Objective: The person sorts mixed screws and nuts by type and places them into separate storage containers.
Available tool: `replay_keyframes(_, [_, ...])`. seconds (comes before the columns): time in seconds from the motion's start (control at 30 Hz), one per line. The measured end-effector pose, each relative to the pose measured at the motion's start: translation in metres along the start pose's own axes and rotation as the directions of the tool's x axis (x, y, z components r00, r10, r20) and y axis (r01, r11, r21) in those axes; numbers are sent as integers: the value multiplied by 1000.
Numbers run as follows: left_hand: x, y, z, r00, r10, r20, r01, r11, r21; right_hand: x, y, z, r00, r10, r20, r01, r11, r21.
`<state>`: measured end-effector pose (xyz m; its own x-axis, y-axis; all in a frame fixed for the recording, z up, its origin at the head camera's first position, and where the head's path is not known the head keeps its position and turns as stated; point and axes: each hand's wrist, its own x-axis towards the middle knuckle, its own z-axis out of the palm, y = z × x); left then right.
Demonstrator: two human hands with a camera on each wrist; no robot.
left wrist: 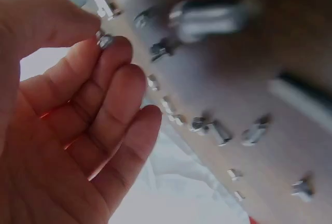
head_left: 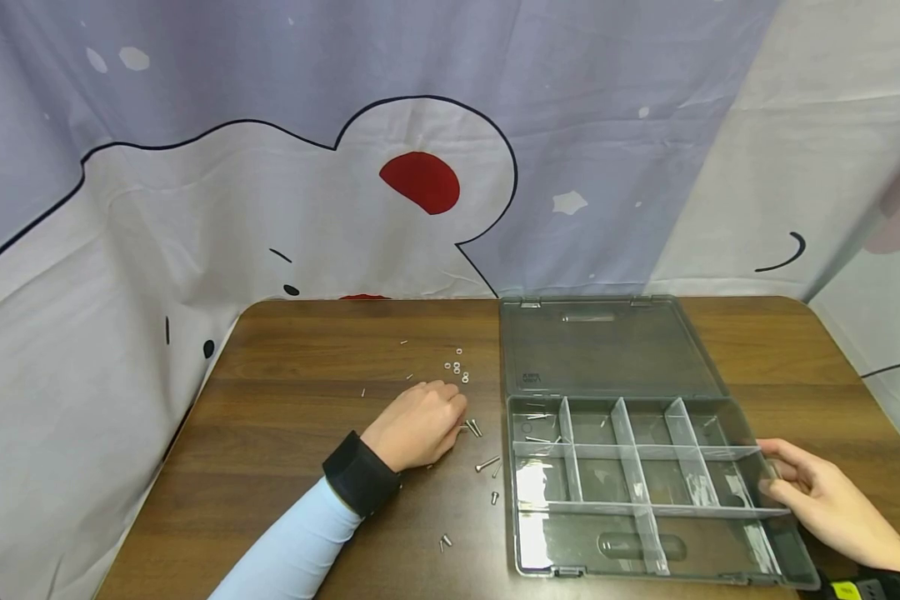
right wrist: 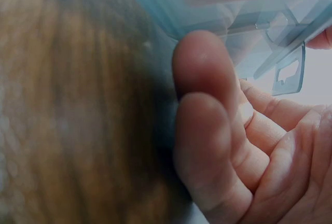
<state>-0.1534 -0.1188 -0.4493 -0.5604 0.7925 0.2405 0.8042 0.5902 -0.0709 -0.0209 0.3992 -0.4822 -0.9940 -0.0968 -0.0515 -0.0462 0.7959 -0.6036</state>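
Note:
My left hand (head_left: 420, 423) is over the table, left of the compartment box (head_left: 577, 581). Its thumb and index finger pinch a small metal screw (left wrist: 105, 39), mostly hidden by the fingertips. Beside those fingertips lie a couple of larger screws (head_left: 475, 428). The box is grey, see-through plastic, with its lid (head_left: 607, 350) folded back flat. Several thin screws (head_left: 537, 416) lie in its back left compartment. My right hand (head_left: 821, 500) grips the box's right side, thumb at the upper edge and fingers against the side and underneath.
Several small nuts (head_left: 457, 367) are scattered beyond my left hand. Tiny pins (head_left: 363, 392) lie farther left. Near the box's left wall are a long screw (head_left: 487, 463) and a short screw (head_left: 494, 498); more screws (head_left: 446, 542) lie toward the front. A printed curtain (head_left: 270, 200) hangs behind the table.

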Motion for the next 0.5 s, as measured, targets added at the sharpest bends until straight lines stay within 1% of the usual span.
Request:
replay_keyframes(0.13, [8, 1, -7, 998, -8, -64, 3, 997, -77, -1, 1, 0, 1000, -12, -7, 12, 1000, 9])
replay_keyframes(0.23, [17, 4, -12, 993, -4, -117, -12, 991, -133, -1, 2, 0, 1000, -18, -6, 19, 999, 32])
replay_keyframes(0.37, [31, 9, -19, 986, 20, -165, -45, 987, -152, -1, 3, 0, 1000, -26, -4, 26, 999, 47])
replay_keyframes(0.5, [44, 16, -25, 983, 34, -181, -64, 984, -166, -1, 2, 0, 1000, -28, -8, 28, 999, 26])
